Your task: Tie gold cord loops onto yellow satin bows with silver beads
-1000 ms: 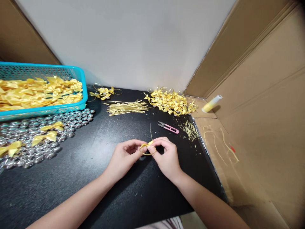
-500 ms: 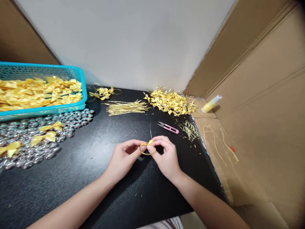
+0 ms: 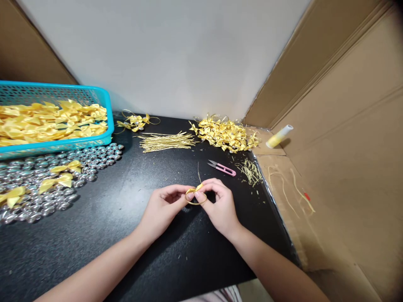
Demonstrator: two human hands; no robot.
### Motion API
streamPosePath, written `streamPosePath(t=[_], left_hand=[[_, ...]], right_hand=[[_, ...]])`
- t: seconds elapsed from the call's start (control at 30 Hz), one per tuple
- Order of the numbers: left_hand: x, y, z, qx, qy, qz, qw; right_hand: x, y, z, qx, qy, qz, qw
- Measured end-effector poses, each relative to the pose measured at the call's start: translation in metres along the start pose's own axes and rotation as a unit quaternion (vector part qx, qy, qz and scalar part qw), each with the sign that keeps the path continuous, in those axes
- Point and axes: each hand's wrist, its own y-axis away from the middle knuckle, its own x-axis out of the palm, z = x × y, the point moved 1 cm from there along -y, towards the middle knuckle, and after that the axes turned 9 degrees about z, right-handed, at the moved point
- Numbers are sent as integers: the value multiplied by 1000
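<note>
My left hand [image 3: 165, 206] and my right hand [image 3: 221, 205] meet fingertip to fingertip above the black table, both closed in a pinch. Between them they hold a yellow ribbon bow [image 3: 199, 187], mostly covered by the fingers. A loop of gold cord [image 3: 197, 204] hangs toward me from the pinch, and a thin loose end sticks up past the bow. Whether a silver bead sits under the fingers cannot be made out. Just beyond my right hand lies a pair of pink-handled thread snips [image 3: 222, 168], blades pointing left.
A blue basket [image 3: 108, 113] of yellow bows stands at the left, behind many silver beads [image 3: 91, 172]. Cut gold cords [image 3: 166, 141] lie at the back, beside a heap of finished bows [image 3: 225, 133]. Cord scraps [image 3: 251, 172] and a pale tube [image 3: 279, 136] are at the right.
Both hands keep the same pinch on the bow, with hardly any movement. The view has shifted very slightly.
</note>
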Motion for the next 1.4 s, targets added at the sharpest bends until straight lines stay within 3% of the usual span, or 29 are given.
streamPosePath(t=[0.77,0.9,1.03,1.13,1.27,1.4], left_hand=[[0,0,0,-7,5,12,1000],[0,-1,1,-10,5,-11,1000],[-1,-1,1,-37,7,-41,998],[-2,-2,1,-54,18,-48,997],[-1,-2,2,-50,11,-38,998],[1,-1,3,-56,-12,-23,998]], right_hand=[[-4,-3,0,4,6,22,1000],[-3,-3,-2,11,12,23,1000],[-4,-1,1,32,39,-24,998],[-4,3,9,16,55,4,998],[-1,7,14,-57,166,68,982],[-1,6,12,-38,296,96,949]])
